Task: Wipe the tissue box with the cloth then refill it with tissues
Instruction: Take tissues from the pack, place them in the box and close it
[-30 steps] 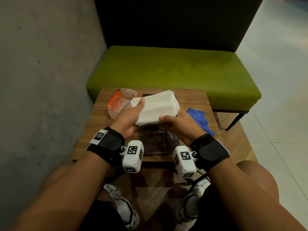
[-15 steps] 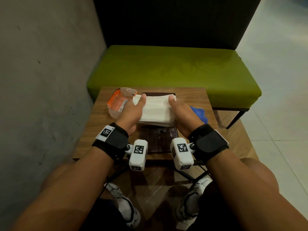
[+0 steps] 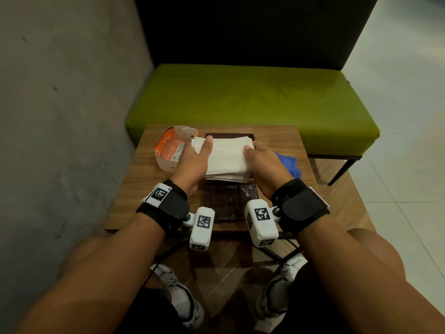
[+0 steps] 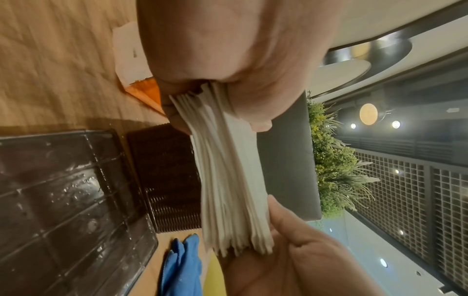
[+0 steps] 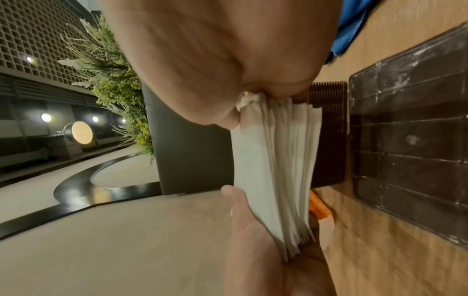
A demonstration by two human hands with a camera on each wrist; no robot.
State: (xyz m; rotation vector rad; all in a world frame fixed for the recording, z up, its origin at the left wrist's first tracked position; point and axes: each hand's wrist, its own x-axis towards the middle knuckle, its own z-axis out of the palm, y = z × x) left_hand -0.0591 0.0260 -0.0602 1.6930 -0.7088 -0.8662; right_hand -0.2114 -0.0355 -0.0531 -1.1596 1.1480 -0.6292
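Both hands had carried the tissues [image 3: 226, 156] forward and lower, over the tissue box [image 3: 230, 135] at twelve o'clock; left hand [image 3: 192, 162] and right hand [image 3: 263, 162] each clamped a short end (long axis crosswise).

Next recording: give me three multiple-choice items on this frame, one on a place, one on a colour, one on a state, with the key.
1. Where does the cloth lie?
A. on the table, right of the tissues
B. on the bench
C. inside the box

2. What colour is the tissue packet?
A. green
B. orange and white
C. black

3. How is the tissue stack held?
A. by the left hand alone
B. lying loose, untouched
C. by both hands, one at each end

Key: 1 A, the blue cloth sits on the wood beside the right hand. 2 B, the packet by the left hand shows orange and white. 3 C, both wrist views show fingers and thumb clamping each end.
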